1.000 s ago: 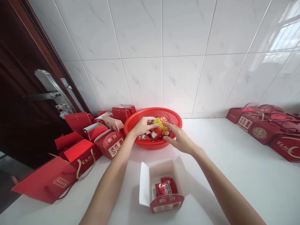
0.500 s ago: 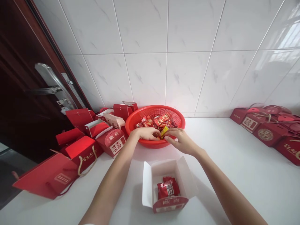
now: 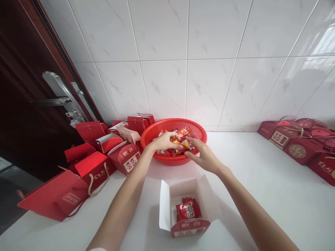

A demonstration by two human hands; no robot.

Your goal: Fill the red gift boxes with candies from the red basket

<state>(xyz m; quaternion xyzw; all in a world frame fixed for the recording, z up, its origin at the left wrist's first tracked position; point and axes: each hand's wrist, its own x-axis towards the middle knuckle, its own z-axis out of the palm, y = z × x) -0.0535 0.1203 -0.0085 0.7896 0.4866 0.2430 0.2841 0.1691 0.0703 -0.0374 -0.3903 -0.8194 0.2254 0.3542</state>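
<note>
A red plastic basket (image 3: 174,160) holds a heap of wrapped candies (image 3: 185,131), mostly red and gold. Over its left half, my left hand (image 3: 165,142) has thumb and index finger apart, with a shiny gold-and-red wrapper showing in the gap. My right hand (image 3: 202,153) hovers at the right rim, fingers spread and nothing in them. Between the two hands lies a small yellow-labelled candy (image 3: 185,143). Closer to me stands an open white-lined box (image 3: 164,205), its flaps up, with a few red candy packets (image 3: 188,210) inside.
Red gift boxes and bags (image 3: 125,157) crowd the left side of the white table (image 3: 235,167). More red boxes (image 3: 298,148) stand in a group at the right. A tiled wall (image 3: 209,94) runs behind, and a dark door with a metal handle (image 3: 60,96) is at left.
My left hand has lifted slightly and its thumb and index finger have parted. The yellow-labelled candy, earlier between my fingers, now lies among the others. My right fingers have spread.
</note>
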